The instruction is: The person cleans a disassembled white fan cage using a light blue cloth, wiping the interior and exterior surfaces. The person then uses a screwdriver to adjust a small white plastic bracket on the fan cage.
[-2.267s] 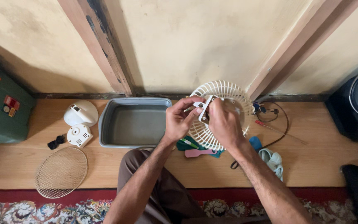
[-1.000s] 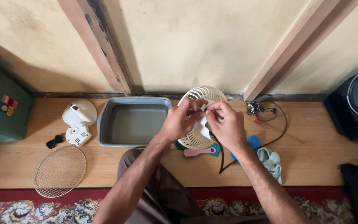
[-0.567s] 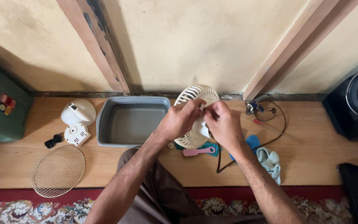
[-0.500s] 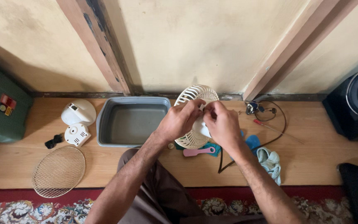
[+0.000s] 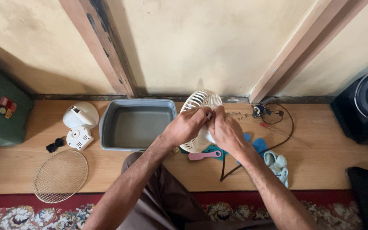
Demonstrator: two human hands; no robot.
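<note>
Cream round plastic fan grille (image 5: 199,102) held up off wooden floor (image 5: 320,166), tilted on edge just right of grey rectangular plastic tub (image 5: 138,124); both hands meet at its right rim.

Your left hand (image 5: 186,127) wraps rim, fingers pressed on ribs, likely to steady it. Your right hand (image 5: 225,131) pinches small part at rim; part too small to tell.

Pink-handled tool (image 5: 204,155) lies below grille, near at reach. White fan motor housing (image 5: 80,115) and round wire guard (image 5: 60,175) sit well apart, left.
</note>
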